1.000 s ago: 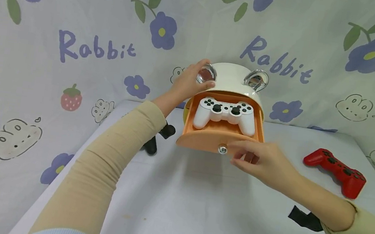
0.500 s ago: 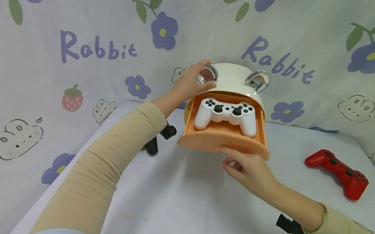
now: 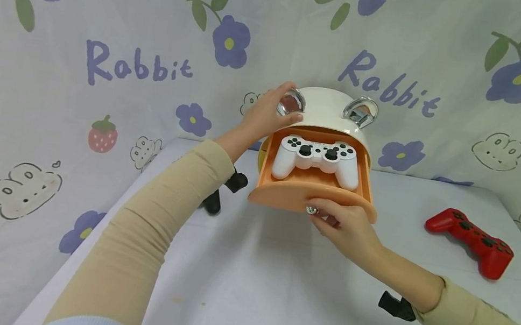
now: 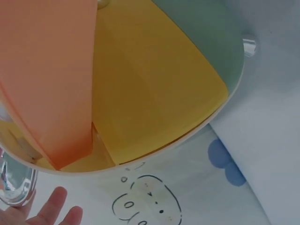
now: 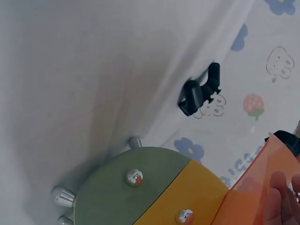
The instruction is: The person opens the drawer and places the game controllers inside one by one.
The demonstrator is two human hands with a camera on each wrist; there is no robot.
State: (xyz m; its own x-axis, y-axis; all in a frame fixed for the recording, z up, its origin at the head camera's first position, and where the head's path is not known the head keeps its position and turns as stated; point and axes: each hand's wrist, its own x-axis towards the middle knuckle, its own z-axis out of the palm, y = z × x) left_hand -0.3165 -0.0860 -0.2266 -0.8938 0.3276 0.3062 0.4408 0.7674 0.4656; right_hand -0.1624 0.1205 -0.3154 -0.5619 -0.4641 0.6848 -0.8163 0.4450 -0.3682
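Note:
A white, round-topped drawer cabinet (image 3: 324, 108) with two silver ears stands at the back of the table. Its orange top drawer (image 3: 276, 194) is pulled out and tilts down at the front. Inside lies a white game controller (image 3: 317, 158). My left hand (image 3: 266, 114) grips the cabinet's left ear (image 3: 292, 101), thumb in front and fingers behind. At the drawer front my right hand (image 3: 347, 227) pinches the silver knob (image 3: 311, 210) between thumb and forefinger. Below the orange drawer, the yellow drawer (image 4: 154, 84) and green drawer (image 5: 112, 187) are closed.
A red game controller (image 3: 470, 242) lies on the table at the right. Partly hidden behind the left forearm is a black game controller (image 3: 211, 202), whose outline shows in the right wrist view. A printed cloth (image 3: 141, 99) hangs behind the table.
My right hand has moved left along the drawer front and taken the knob between its fingers. The left hand keeps its hold on the ear, and the drawer remains out.

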